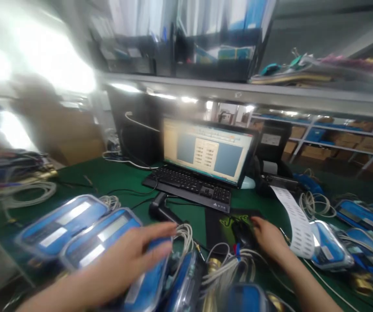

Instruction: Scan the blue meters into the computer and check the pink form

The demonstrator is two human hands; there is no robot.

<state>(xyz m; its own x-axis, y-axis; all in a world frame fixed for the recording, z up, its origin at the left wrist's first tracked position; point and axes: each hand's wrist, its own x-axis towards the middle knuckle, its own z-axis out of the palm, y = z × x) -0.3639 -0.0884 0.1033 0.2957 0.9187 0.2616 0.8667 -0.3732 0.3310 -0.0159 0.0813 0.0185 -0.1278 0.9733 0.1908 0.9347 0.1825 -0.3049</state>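
My left hand (141,251) is open, thumb and fingers stretched out, above a blue boxed meter (150,277) with a clear cover. Whether it touches the meter I cannot tell. More blue meters (66,223) with white labels lie to its left. My right hand (267,234) is at the right side of a black computer mouse (243,232) on a dark mouse pad (217,225) with a green print. Its fingers are blurred and partly hidden, so their grip is unclear. Right of it, a printed label strip (293,221) hangs from a black printer (279,180).
A lit monitor (206,149) stands behind a black keyboard (189,184). A black handheld scanner (163,210) lies before it. Coiled grey cables (184,236), brass fittings (214,266) and more meters (329,247) crowd the green bench (85,173). A shelf (206,89) with files hangs overhead.
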